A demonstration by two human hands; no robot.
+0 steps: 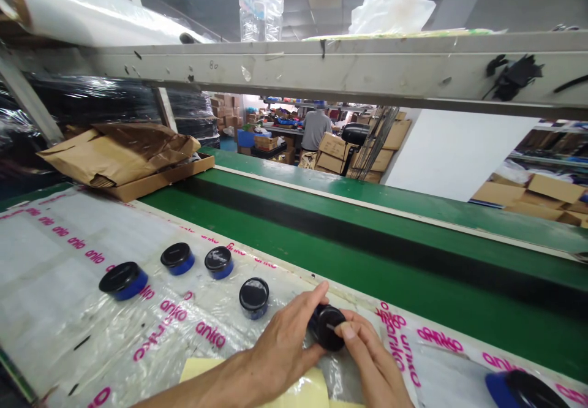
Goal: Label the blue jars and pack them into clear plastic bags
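Jar (327,328) with a black lid and a blue body is held between the two hands, a little above the plastic sheet. It is tilted, so the lid faces up toward the person. The left hand (285,350) is closed around the far side of the jar, and its fingers (316,298) are bent over the blue edge. The right hand (374,362) is partly closed, and its thumb (349,332) presses on the black lid.

To the left of the hands stand four more jars of the same kind in a loose row. The nearest jar (253,298) is close to the left hand, and the farthest jar (123,280) is well apart from it. One other jar (523,389) lies to the right of the right hand, cut by the picture edge.

Under the hands is a clear plastic sheet (92,273) with pink printed words "aniko", and a pale yellow paper (294,392) lies below the left wrist. Ahead of the hands runs a green conveyor belt (367,255) with a black stripe, and a grey metal beam (294,68) crosses above it. Ahead and to the left, a cardboard tray (184,172) holds brown paper (124,154). Far ahead, a co-worker in a grey shirt (316,129) stands near cardboard boxes (333,154).
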